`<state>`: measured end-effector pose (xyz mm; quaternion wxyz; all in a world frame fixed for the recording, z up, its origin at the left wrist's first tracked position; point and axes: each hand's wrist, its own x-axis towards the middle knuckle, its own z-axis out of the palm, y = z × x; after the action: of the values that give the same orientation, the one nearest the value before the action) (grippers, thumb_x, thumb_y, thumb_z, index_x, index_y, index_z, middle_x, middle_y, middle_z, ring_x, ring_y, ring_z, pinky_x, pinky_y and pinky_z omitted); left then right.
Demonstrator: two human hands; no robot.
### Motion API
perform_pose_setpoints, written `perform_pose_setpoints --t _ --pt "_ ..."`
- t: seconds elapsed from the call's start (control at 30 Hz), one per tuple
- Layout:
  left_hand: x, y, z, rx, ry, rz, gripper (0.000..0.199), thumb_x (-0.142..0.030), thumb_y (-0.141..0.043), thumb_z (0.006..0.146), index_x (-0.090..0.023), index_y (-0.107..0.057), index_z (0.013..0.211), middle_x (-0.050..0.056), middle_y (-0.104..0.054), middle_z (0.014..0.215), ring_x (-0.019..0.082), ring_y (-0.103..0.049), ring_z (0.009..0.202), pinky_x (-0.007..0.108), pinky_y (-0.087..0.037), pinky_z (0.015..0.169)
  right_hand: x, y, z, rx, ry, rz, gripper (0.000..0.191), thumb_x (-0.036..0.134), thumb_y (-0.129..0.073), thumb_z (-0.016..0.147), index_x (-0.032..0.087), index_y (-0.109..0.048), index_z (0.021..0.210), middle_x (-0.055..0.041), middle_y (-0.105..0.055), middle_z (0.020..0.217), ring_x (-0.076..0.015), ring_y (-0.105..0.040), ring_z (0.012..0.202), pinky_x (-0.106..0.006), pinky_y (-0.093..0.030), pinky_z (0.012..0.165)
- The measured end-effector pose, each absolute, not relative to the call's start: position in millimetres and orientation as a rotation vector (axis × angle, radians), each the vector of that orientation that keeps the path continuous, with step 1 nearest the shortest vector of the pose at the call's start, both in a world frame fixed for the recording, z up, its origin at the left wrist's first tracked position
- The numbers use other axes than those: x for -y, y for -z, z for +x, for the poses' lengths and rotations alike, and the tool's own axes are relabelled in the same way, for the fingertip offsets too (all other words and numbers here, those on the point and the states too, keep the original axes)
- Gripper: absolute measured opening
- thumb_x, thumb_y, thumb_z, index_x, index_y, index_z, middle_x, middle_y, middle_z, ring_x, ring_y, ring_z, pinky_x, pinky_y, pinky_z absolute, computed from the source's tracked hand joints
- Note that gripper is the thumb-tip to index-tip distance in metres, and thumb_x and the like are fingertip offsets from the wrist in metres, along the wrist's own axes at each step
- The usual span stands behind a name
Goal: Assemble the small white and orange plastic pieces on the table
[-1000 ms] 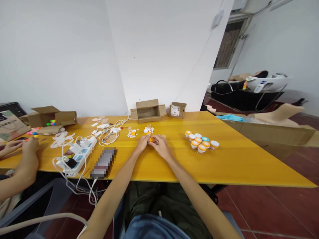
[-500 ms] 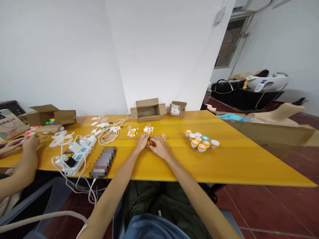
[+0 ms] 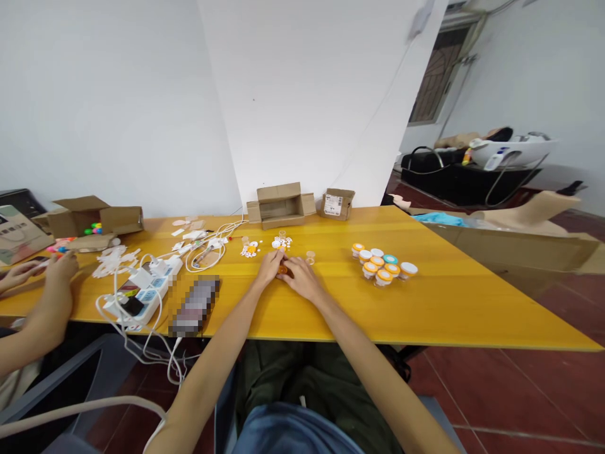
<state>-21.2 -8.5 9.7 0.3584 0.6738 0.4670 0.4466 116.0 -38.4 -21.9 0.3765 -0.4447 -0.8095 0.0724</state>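
My left hand (image 3: 271,266) and my right hand (image 3: 301,275) meet over the tabletop, both closed. Between them shows a small orange round piece (image 3: 282,269), gripped by the fingers of both; its details are too small to make out. Just beyond my fingertips lies a pile of small white pieces (image 3: 288,241) beside a clear cup (image 3: 282,234). Left of it sits another pile of white and orange bits (image 3: 249,251) with its own clear cup (image 3: 245,241). A further clear cup (image 3: 310,257) stands right behind my right hand.
Right of my hands stands a cluster of jars with orange, white and teal lids (image 3: 382,272). Two cardboard boxes (image 3: 283,222) (image 3: 338,208) sit by the wall. Leftward lie a phone (image 3: 196,306), a power strip (image 3: 158,290) with cables, and another person's hands (image 3: 61,268).
My hands stay together on the orange piece with hardly any shift. The whole view has tilted very slightly. At the far left, the other person's hands have moved a little.
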Motion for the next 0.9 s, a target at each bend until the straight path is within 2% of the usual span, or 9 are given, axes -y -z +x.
perform_pose_setpoints --t 0.63,0.9 --pt "3.2 -4.3 -20.9 -1.166 -1.19 1.641 0.047 -0.06 -0.056 0.086 -0.019 -0.065 0.064 0.002 -0.065 0.066 0.018 -0.061 0.072 0.03 -0.05 0.075 38.7 22.6 115.5 2.055 -0.22 -1.142 0.023 0.021 -0.069 0.086 0.022 -0.071 0.108 -0.0093 -0.07 0.11 -0.0243 -0.063 0.1 -0.04 -0.048 0.091" --pt "5.0 -7.1 -19.0 -1.179 -1.159 1.628 0.048 -0.06 -0.056 0.086 -0.019 -0.062 0.062 0.001 -0.062 0.062 0.018 -0.06 0.07 0.029 -0.049 0.072 43.9 14.6 113.4 2.065 -0.247 -1.188 0.019 0.023 -0.072 0.084 0.021 -0.071 0.103 -0.0095 -0.071 0.107 -0.025 -0.064 0.099 -0.04 -0.049 0.091"
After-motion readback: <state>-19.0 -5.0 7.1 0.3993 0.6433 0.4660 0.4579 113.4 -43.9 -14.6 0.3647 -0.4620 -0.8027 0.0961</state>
